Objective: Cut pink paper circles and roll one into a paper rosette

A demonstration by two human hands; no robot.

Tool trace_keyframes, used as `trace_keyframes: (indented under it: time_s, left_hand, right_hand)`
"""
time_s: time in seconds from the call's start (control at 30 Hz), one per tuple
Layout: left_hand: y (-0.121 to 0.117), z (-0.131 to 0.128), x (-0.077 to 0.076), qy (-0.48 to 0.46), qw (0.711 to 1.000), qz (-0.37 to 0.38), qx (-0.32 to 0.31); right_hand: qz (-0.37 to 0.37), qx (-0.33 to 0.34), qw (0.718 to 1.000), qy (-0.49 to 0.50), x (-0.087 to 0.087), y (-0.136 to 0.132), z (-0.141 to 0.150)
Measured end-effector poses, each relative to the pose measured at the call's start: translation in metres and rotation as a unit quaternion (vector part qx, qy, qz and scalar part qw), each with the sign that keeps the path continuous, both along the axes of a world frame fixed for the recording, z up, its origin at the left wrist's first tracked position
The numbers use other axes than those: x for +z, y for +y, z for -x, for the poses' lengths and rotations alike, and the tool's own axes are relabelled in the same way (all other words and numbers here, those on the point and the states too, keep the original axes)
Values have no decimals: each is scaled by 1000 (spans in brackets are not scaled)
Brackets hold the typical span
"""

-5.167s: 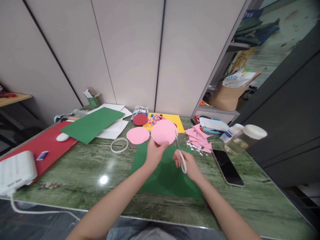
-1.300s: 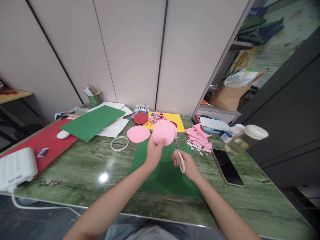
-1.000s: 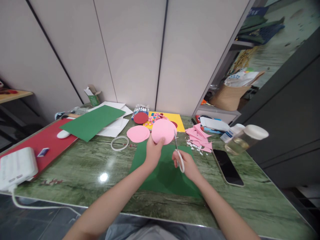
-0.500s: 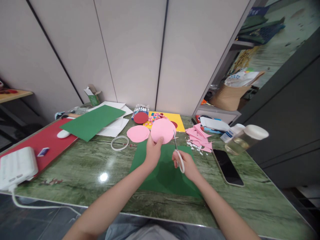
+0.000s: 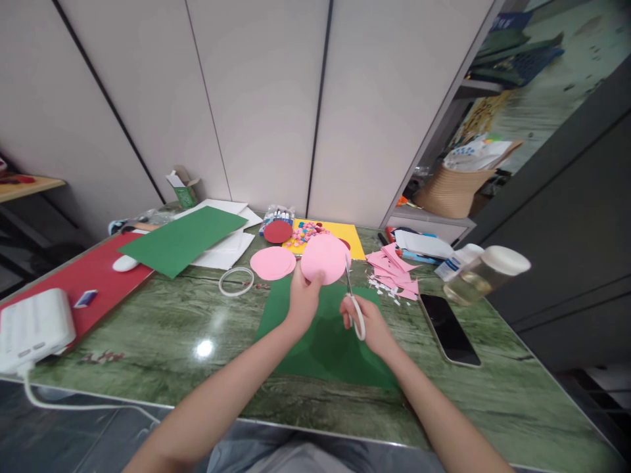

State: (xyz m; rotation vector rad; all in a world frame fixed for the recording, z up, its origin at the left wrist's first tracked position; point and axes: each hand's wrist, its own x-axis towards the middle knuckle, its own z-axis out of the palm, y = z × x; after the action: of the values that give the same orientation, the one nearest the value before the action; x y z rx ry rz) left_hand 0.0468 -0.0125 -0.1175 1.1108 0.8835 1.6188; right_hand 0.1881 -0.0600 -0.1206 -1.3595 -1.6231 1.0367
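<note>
The fingers of the left hand [image 5: 302,303] are closed on the lower edge of a pink paper circle [image 5: 323,256], with the thumb laid over its near face and the other fingers mostly hidden behind it. Most of the circle is left exposed above the fingertips, raised over the far part of a green paper sheet [image 5: 330,361]. By the curled fingers of the right hand [image 5: 372,322], a pair of white-handled scissors [image 5: 361,323] is gripped, its blades pointed upward at the circle's right edge; how widely they are parted cannot be told.

To the left of the held circle, overlapping pink paper discs [image 5: 270,263] are laid on the table [image 5: 162,355], with a white ring [image 5: 221,282] placed near them. Behind the circle, small colored balls [image 5: 304,231] are gathered on a yellow sheet [image 5: 342,231], beside which a red disc [image 5: 277,231] is seen. To the right, pink paper scraps [image 5: 389,266] are piled near small white bits [image 5: 385,290], and a smartphone [image 5: 449,328] is set nearer the table's front edge.
</note>
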Motion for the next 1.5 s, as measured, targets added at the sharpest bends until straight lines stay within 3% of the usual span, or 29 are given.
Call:
trace_keyframes:
  time_s: [0.57, 0.97, 1.5]
  left_hand:
    - [-2, 0, 7, -28, 1000, -6, 12]
    - [-3, -2, 2, -3, 1000, 11, 23]
    - [-3, 1, 5, -6, 1000, -1, 13]
  right_hand:
    - [-1, 10, 1000, -3, -1, 0, 1]
    - [-10, 1, 1000, 1, 0, 1, 0]
    - [-3, 4, 1000, 5, 1, -1, 0]
